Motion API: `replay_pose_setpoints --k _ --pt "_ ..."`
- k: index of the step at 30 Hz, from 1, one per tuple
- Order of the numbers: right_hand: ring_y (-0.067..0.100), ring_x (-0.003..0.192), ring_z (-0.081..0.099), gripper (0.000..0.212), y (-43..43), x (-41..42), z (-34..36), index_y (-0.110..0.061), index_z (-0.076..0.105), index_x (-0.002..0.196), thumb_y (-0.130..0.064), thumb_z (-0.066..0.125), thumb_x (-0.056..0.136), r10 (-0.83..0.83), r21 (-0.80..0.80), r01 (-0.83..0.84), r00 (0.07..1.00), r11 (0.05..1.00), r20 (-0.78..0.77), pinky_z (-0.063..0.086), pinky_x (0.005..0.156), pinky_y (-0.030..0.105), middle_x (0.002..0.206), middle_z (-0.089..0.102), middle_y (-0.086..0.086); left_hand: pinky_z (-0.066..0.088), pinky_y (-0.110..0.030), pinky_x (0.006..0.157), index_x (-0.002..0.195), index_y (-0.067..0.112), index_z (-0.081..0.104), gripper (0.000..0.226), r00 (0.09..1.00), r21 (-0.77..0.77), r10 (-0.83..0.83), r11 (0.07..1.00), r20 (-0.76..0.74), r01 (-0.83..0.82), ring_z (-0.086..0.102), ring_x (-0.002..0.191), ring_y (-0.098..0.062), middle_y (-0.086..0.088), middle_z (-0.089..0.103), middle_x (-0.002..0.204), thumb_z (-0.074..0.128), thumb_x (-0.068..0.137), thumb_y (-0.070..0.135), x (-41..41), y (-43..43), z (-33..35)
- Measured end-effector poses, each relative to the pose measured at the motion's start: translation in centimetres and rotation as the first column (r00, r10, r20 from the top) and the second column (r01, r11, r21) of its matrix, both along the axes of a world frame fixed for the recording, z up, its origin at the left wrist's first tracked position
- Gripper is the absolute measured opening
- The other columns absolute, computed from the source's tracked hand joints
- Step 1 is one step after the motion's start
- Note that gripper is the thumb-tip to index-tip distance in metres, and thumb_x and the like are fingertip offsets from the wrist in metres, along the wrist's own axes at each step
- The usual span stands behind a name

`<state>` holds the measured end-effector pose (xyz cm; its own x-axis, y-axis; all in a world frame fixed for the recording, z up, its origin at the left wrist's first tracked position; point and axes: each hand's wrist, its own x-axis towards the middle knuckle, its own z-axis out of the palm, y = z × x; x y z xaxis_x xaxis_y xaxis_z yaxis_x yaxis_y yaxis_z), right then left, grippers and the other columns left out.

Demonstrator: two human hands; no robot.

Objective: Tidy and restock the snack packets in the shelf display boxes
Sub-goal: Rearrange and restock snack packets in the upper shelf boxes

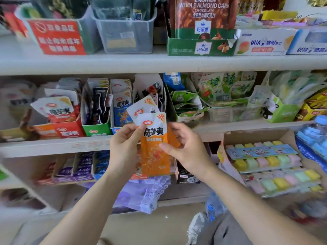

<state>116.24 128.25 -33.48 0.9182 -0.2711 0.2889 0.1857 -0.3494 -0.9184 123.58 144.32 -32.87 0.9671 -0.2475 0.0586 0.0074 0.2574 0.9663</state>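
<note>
I hold a small stack of orange snack packets (154, 147) with white tops in front of the middle shelf. My left hand (124, 145) grips their upper left edge. My right hand (185, 147) pinches the right side, thumb on the front packet. A second packet's white top (139, 107) fans out behind. Behind them on the middle shelf stand display boxes: a red one (69, 131), a green one (96, 129) with dark packets, a blue one (122, 110), and a tall white box (150, 85) with few packets in it.
Green snack boxes (189, 110) sit to the right on the middle shelf. The top shelf holds clear bins (127, 36) and an almond chocolate box (201, 46). A cardboard tray of pastel candies (270, 161) lies at lower right. A purple plastic bag (145, 193) hangs below.
</note>
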Motion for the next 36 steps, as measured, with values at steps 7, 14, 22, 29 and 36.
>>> replay_pose_setpoints --k 7,14,22,29,36 --pt "0.006 0.077 0.068 0.014 4.8 2.4 -0.4 -0.027 0.066 0.091 -0.016 0.075 0.088 -0.056 0.019 0.055 0.997 0.998 0.06 0.056 0.071 0.024 0.084 0.072 -0.004 0.062 -0.038 0.07 0.098 0.011 0.069 0.018 0.996 0.112 0.059 0.992 0.061 -0.065 0.073 0.077 -0.023 -0.013 0.077 0.09 0.062 0.101 0.027 -0.9 5.1 0.1" --pt "0.01 0.07 0.069 0.012 8.4 3.8 -0.9 -0.012 0.069 0.086 -0.023 0.074 0.09 -0.029 0.029 0.028 0.999 0.999 0.046 0.057 0.068 0.031 0.074 0.072 -0.001 0.062 -0.033 0.069 0.116 0.009 0.062 0.033 0.997 0.283 0.018 0.958 0.08 -0.04 0.076 0.081 -0.019 -0.003 0.079 0.09 0.073 0.088 -0.004 -1.3 9.3 0.6" --pt "0.005 0.074 0.07 0.011 14.3 5.9 -0.2 -0.03 0.068 0.09 -0.02 0.07 0.093 0.108 -0.004 -0.108 0.991 0.994 0.073 0.058 0.071 0.032 0.079 0.074 -0.009 0.06 -0.053 0.085 0.108 0.011 0.071 0.021 0.973 0.138 0.227 0.964 0.034 -0.229 0.076 0.091 -0.031 -0.013 0.079 0.098 0.076 0.088 0.006 1.2 14.4 0.3" --pt "0.009 0.114 0.055 0.03 18.8 11.4 3.1 -0.015 0.068 0.12 -0.026 0.07 0.092 0.301 -0.637 -0.135 0.94 0.759 0.159 0.039 0.098 0.017 0.12 0.064 -0.006 0.06 -0.041 0.069 0.098 0.01 0.064 0.023 0.788 -0.004 0.613 0.79 0.061 -0.613 0.068 0.076 -0.021 -0.011 0.074 0.085 0.082 0.086 0.015 6.9 22.3 0.2" --pt "0.024 0.145 0.033 0.044 23.7 22.2 6.2 -0.012 0.055 0.141 -0.027 0.057 0.1 0.408 -0.943 -0.196 0.91 0.267 -0.074 0.019 0.122 0.037 0.153 0.045 0.006 0.057 -0.036 0.056 0.084 0.026 0.057 0.025 0.67 -0.039 0.73 0.679 0.135 -0.733 0.066 0.062 -0.014 0.011 0.066 0.065 0.08 0.088 0.016 12.0 26.1 0.1"
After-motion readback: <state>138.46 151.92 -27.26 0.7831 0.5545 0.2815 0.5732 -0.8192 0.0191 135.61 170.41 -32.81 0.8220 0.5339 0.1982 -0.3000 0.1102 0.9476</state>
